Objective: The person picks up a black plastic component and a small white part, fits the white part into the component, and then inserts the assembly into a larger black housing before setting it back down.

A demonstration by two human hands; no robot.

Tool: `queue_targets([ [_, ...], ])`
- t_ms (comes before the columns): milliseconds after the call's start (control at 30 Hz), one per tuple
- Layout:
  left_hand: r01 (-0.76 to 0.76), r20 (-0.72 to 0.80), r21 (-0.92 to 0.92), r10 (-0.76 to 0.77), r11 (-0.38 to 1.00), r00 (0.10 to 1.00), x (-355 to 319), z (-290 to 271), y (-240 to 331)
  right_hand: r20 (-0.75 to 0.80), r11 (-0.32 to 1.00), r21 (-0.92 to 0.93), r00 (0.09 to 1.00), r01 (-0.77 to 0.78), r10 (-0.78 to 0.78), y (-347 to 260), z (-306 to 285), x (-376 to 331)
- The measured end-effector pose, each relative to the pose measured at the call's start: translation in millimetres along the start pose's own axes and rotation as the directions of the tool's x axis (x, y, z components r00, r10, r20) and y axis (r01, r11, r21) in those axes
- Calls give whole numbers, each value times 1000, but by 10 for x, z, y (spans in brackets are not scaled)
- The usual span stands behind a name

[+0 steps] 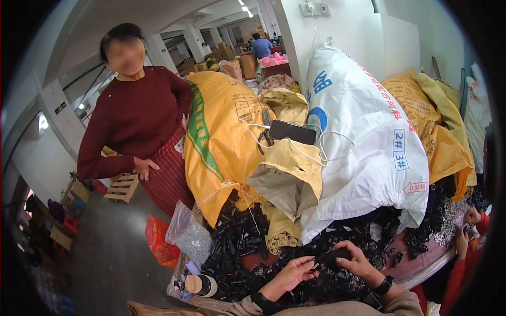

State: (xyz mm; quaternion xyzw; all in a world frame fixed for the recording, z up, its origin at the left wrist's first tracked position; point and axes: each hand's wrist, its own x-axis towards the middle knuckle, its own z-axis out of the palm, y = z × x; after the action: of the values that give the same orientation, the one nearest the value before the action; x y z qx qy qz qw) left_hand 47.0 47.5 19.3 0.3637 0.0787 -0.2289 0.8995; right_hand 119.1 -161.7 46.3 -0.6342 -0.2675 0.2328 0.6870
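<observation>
My left hand (292,275) and my right hand (356,261) meet low in the picture over a heap of small black plastic parts (237,247). The right hand is closed around a black plastic piece (331,256); the left hand's fingertips pinch its near end. Both wrists wear dark bands. The parts spread across a reddish table (421,266) in front of me.
Big sacks stand behind the heap: a yellow sack (216,137) and a white sack (369,137), with a phone (291,131) on a white cable between them. A person in a dark red top (134,116) stands at left. Another person's hands (466,226) work at right.
</observation>
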Motion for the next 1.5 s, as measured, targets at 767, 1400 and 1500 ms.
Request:
queue_targets([
  [767,-3,-168,108,21,994,986,18,130,168,120,886,-384,966,260,-231,104,-135,99],
  [1400,108,-167,186,-77,977,983,36,101,54,269,675,-593,898,439,-348,-26,19,7],
  [1500,123,-180,196,-88,973,980,28,65,51,308,653,-602,889,459,-340,-14,29,31],
])
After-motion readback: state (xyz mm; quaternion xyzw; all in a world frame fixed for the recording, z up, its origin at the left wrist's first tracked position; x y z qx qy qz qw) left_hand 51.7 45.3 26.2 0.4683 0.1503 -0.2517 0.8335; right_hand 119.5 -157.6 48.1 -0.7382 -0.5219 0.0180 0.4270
